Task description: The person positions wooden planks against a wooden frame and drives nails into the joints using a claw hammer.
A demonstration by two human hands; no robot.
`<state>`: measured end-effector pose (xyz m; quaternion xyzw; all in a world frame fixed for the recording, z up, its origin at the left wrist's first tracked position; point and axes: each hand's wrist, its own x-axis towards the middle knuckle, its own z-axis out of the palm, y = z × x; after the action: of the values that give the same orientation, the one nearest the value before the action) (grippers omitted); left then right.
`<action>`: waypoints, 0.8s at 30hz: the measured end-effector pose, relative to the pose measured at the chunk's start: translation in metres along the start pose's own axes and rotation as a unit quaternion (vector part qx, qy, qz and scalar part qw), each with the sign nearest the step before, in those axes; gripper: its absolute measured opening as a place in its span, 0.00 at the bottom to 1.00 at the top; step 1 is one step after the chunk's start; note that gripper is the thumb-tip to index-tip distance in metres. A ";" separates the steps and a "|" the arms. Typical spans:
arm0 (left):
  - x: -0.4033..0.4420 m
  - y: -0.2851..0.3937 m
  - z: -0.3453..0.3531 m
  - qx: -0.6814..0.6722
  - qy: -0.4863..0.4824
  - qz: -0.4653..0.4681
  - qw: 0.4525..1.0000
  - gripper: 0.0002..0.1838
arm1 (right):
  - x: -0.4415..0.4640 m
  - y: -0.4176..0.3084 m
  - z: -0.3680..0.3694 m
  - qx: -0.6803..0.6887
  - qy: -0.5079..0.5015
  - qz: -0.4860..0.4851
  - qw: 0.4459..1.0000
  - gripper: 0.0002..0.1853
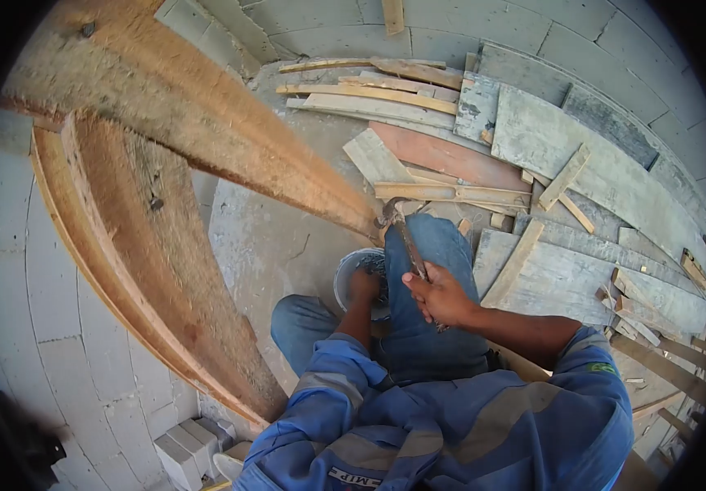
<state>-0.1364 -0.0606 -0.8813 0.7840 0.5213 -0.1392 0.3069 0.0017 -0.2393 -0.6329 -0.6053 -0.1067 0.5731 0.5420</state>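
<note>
My right hand is closed around the wooden handle of a claw hammer, above my knee. The hammer's metal head points away from me, close to the end of a long wooden beam. My left hand reaches down into a white bucket between my legs. Dark, thin pieces that look like nails lie in the bucket. The fingers of this hand are hidden among them, so their grip does not show.
A rough beam runs from the upper left toward my knee, and a curved wooden piece stands at my left. Boards and offcuts lie ahead and right. Grey blocks sit lower left, near a block wall.
</note>
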 end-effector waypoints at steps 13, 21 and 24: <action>0.054 -0.041 0.052 0.173 -0.016 0.178 0.969 0.22 | 0.000 -0.015 0.008 -0.078 0.006 -0.019 0.997 0.24; 0.059 -0.026 0.047 0.111 -0.071 0.102 0.986 0.29 | -0.007 -0.023 0.012 -0.138 0.019 -0.013 0.990 0.25; 0.039 -0.013 0.030 0.060 -0.064 0.076 0.993 0.29 | -0.010 -0.025 0.014 -0.138 0.006 -0.007 0.990 0.25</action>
<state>-0.1287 -0.0472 -0.9299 0.8279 0.4303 -0.1961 0.3015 -0.0006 -0.2292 -0.6043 -0.6769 -0.1857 0.5453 0.4583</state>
